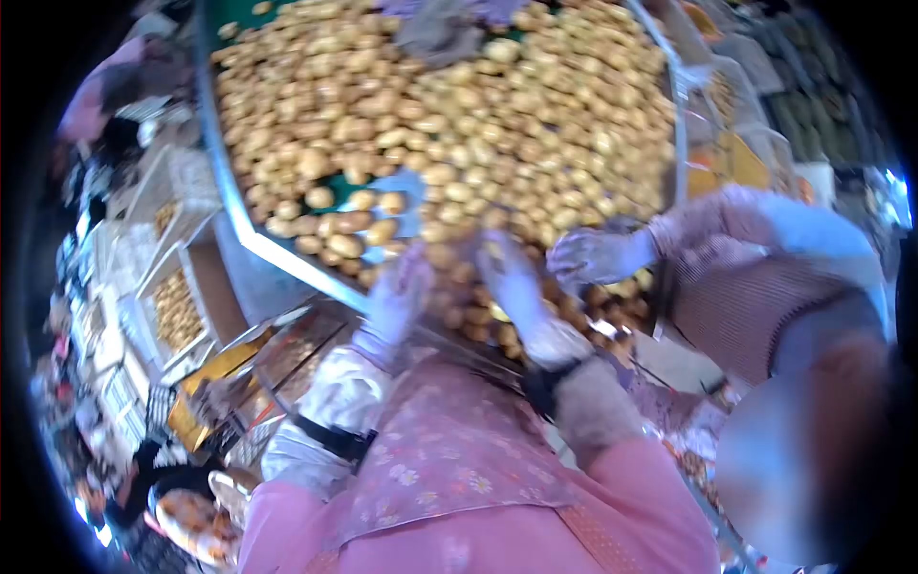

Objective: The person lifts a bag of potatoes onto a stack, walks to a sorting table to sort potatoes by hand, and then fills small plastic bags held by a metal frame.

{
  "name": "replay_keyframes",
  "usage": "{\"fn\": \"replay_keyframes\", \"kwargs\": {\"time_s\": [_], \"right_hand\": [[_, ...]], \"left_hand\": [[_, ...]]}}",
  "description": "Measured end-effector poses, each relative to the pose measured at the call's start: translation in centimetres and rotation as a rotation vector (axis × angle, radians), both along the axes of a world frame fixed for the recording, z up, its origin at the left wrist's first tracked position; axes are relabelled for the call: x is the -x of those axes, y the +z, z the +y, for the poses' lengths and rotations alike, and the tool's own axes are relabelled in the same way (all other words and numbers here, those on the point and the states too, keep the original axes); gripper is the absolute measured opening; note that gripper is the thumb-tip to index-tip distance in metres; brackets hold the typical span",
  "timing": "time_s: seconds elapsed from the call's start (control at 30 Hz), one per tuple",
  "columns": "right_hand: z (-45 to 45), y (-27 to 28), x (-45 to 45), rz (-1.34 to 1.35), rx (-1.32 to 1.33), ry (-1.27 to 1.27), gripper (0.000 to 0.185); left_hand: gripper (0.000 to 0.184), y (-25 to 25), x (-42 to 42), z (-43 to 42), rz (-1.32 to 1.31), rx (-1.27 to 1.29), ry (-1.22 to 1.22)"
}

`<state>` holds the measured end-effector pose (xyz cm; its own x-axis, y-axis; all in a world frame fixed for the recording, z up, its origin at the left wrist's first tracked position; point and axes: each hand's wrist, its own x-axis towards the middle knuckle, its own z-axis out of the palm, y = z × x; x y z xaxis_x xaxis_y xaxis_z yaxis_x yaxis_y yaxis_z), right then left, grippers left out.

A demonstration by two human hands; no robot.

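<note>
Many round yellow-brown potatoes [363, 105] cover a large green-bottomed table with a metal rim [287, 266]. At the table's near edge my left hand [406, 287], in a pale glove, is over the potatoes; its fingers are blurred. To its right my right hand [509, 277], also gloved, reaches into the potatoes, its fingertips smeared by motion. Whether either hand holds a potato cannot be made out. Browner potatoes lie between and below the two hands.
Close to my right hand is a co-worker's gloved hand [598, 256], from a person at the right. Crates of potatoes [177, 311] stand at the left. A yellow crate [736, 163] is at the right. Grey-purple cloth or gloves [440, 33] show at the far side.
</note>
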<state>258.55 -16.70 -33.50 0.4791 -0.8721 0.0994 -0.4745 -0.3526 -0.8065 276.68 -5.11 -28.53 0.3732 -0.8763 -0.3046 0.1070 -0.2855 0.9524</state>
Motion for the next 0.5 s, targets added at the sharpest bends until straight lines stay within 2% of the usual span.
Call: {"fn": "replay_keyframes", "kwargs": {"time_s": [0.03,0.07,0.1,0.13,0.17,0.2,0.23,0.27,0.3,0.33,0.37,0.4,0.43,0.47,0.5], "right_hand": [[1.1,3.5,-0.8,0.0,-0.061,-0.024,0.037],[2.3,6.5,-1.0,-0.061,-0.119,0.126,0.045],[3.8,8.7,-1.2,-0.118,-0.208,0.277,0.048],[5.0,9.7,-1.1,-0.17,-0.28,0.426,0.052],[5.7,9.4,-0.7,-0.135,-0.188,0.443,0.054],[6.4,7.9,-0.4,-0.25,-0.342,0.31,0.051],[5.6,7.6,0.6,-0.177,-0.4,0.243,0.046],[5.0,4.5,3.0,-0.115,-0.439,0.188,0.042],[4.1,-1.4,6.7,-0.17,-0.617,0.093,0.039],[3.1,0.1,6.7,-0.084,-0.452,0.134,0.039],[2.1,2.2,6.3,0.009,-0.288,0.162,0.039],[2.1,2.0,5.3,-0.336,-0.573,0.004,0.037],[2.3,1.6,4.1,-0.691,-0.829,-0.166,0.035],[2.6,0.6,3.4,-0.462,-0.713,-0.146,0.034],[2.6,-0.1,2.6,-0.235,-0.597,-0.124,0.033]], "left_hand": [[0.046,-2.0,0.0,1.3,0.408,0.04,0.067],[0.052,3.6,0.9,1.4,0.709,-0.285,0.235],[0.049,4.8,0.9,2.3,0.934,-0.309,0.183],[0.048,3.8,0.7,3.3,1.118,-0.092,0.049],[0.041,5.0,-1.1,4.4,1.054,-0.261,0.051],[0.035,4.9,-2.9,6.1,0.873,-0.164,0.0],[0.029,4.7,-4.8,8.0,0.698,-0.074,-0.06],[0.025,6.5,-7.5,9.1,0.889,-0.029,0.11],[0.02,8.5,-11.1,10.5,1.082,0.015,0.275],[0.022,7.2,-16.2,15.1,0.759,-0.138,0.52],[0.03,5.7,-22.1,19.8,0.652,-0.04,0.655],[0.038,4.9,-28.4,25.7,0.714,0.119,0.809],[0.046,3.6,-34.8,32.0,0.884,0.315,0.999],[0.054,1.6,-40.0,39.3,1.328,0.653,1.201],[0.074,5.2,-37.4,33.8,0.385,0.206,1.478]]}}
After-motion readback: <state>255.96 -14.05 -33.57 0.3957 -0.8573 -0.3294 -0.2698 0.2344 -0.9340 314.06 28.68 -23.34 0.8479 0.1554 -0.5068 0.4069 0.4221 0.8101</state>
